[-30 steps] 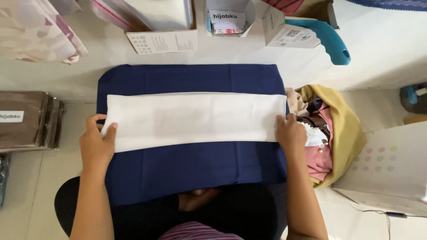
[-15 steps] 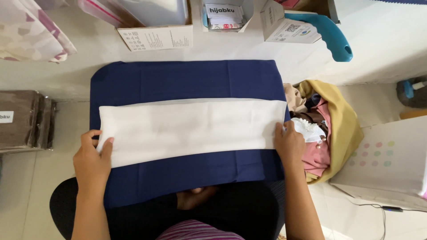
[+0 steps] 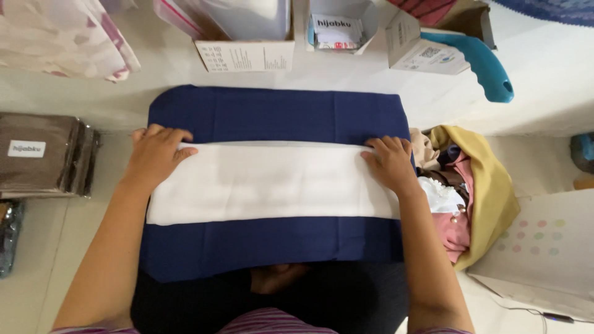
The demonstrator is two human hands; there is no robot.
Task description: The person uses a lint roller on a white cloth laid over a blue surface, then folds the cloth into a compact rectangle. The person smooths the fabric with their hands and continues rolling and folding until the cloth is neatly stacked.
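A dark blue cloth [image 3: 272,114] lies spread flat in front of me. A long white folded cloth [image 3: 266,185] rests across its middle like a band. My left hand [image 3: 156,151] lies palm down on the white cloth's upper left corner, fingers spread. My right hand [image 3: 388,162] presses flat on its upper right corner. Neither hand grips anything. My crossed legs show below the blue cloth's near edge.
A heap of yellow, pink and white fabrics [image 3: 470,192] sits to the right. Packaged brown cloths [image 3: 46,154] are stacked at the left. Open cardboard boxes [image 3: 247,37] and a turquoise object [image 3: 482,62] stand along the far side. A dotted white bag [image 3: 538,247] lies at right.
Both hands have slid from the white cloth's side edges up to its far corners, and the white cloth now lies flatter and straighter.
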